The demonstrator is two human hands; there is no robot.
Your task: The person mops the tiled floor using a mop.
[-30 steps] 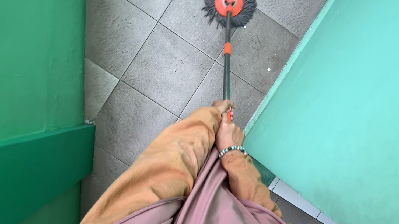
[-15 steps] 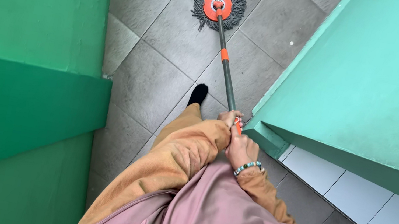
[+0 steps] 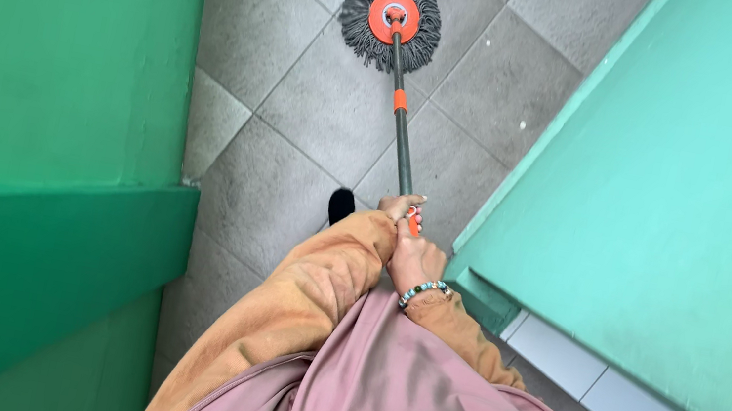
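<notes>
Grey square floor tiles [image 3: 302, 114], laid on the diagonal with pale joints, fill a narrow passage that is hemmed in by a dark green wall [image 3: 37, 77] on the left and a lighter, turquoise wall [image 3: 689, 192] on the right. Along the foot of the turquoise wall a band of white tiles [image 3: 622, 401] is seen, with a small printed notice on it at the lower right.

A mop [image 3: 391, 19] is held out ahead of the person. Its round head, a fringe of dark grey strands around an orange disc, is pressed flat on the tiles near the top of the view, well apart from both walls. From the disc a dark pole [image 3: 401, 147] with an orange collar runs back, tilted, to the hands.

The pole's near end is gripped by both hands, which are stacked close together. The right hand [image 3: 417, 260] is closed around the handle, its back turned up to the camera; a beaded bracelet [image 3: 423, 291] is worn at its wrist. The left hand [image 3: 398, 207] is mostly hidden by an orange-brown sleeve [image 3: 312, 286], and only curled fingers are seen wrapped on the pole just above the right hand (how tightly they are closed cannot be told exactly).

A dusty pink garment [image 3: 411, 404] covers the lower middle of the view. Just left of the hands, the dark toe of a shoe [image 3: 342, 203] is seen on the tiles.
</notes>
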